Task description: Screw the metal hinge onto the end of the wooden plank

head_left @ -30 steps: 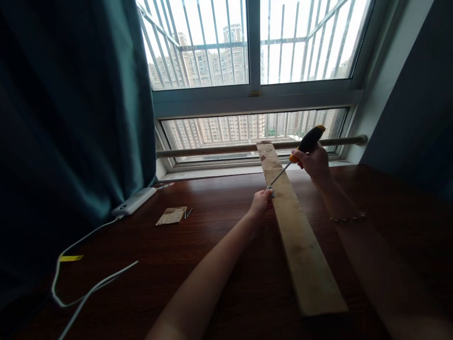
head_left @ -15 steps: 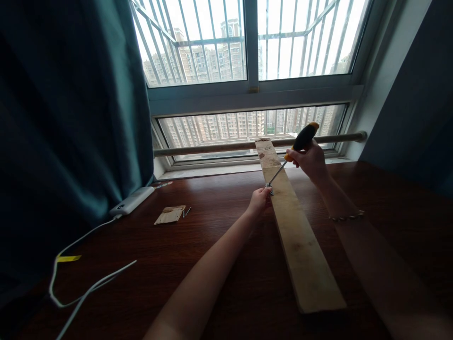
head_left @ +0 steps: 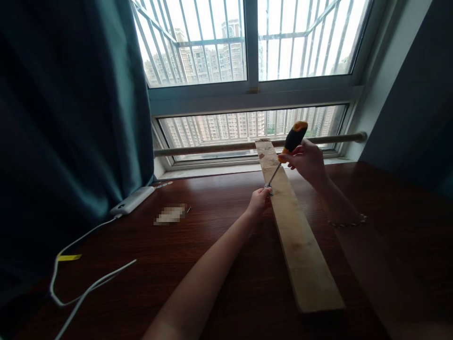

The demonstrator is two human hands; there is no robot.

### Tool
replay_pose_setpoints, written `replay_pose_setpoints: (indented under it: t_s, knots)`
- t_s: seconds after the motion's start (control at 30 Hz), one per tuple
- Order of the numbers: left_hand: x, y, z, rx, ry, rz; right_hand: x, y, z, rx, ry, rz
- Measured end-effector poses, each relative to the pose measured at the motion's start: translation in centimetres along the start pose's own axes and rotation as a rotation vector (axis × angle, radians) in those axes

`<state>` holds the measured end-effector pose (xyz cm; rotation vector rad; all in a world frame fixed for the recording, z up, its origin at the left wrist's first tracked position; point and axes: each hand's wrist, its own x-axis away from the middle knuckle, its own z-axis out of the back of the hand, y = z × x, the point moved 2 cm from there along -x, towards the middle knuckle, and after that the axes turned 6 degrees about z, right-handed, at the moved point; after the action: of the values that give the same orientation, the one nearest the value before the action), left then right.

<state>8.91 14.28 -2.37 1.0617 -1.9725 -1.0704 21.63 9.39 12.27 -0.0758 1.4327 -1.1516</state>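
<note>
A long wooden board (head_left: 297, 236) lies on the dark wooden surface, its far end by the rail at the window. Against the board's left edge, my left hand (head_left: 259, 200) pinches a small metal bracket (head_left: 269, 188), partly hidden by the fingers. My right hand (head_left: 308, 161) grips a screwdriver (head_left: 294, 138) with a black and orange handle, near the handle's lower end. The tool stands tilted, its shaft running down to the left. Its tip meets the bracket; a screw there is too small to make out.
Left on the dark wooden surface (head_left: 212, 236) are a small pale flat piece (head_left: 170, 215), blurred, and a screw (head_left: 189, 209) beside it. A white power strip (head_left: 132, 200) and white cable (head_left: 88, 290) lie near the blue curtain (head_left: 116, 118). A metal rail (head_left: 212, 148) crosses before the window.
The screwdriver's handle has swung left and stands steeper, with my right hand turned along with it. My left hand, the bracket and the board have stayed nearly in place.
</note>
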Motion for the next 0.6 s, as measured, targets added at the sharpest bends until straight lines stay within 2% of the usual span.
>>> replay_pose_setpoints:
  t_s: [0.1, 0.17, 0.37, 0.5, 0.6]
  knots:
    - [0.0, 0.0, 0.0, 0.005, 0.006, 0.006, 0.3, 0.1, -0.6, 0.276, 0.141, 0.076]
    - [0.0, 0.0, 0.0, 0.007, 0.008, 0.009, 0.4, 0.5, -1.0, 0.315, 0.156, 0.071]
    - [0.1, 0.1, 0.1, 0.008, 0.012, 0.009, 0.0, 1.9, -0.8, 0.052, 0.135, -0.013]
    - [0.1, 0.0, 0.2, -0.001, 0.016, 0.007, 0.0, 1.4, -0.7, -0.185, 0.019, -0.093]
    - [0.1, 0.0, 0.2, -0.011, 0.018, 0.001, 0.1, 0.7, -0.4, -0.237, -0.002, -0.127]
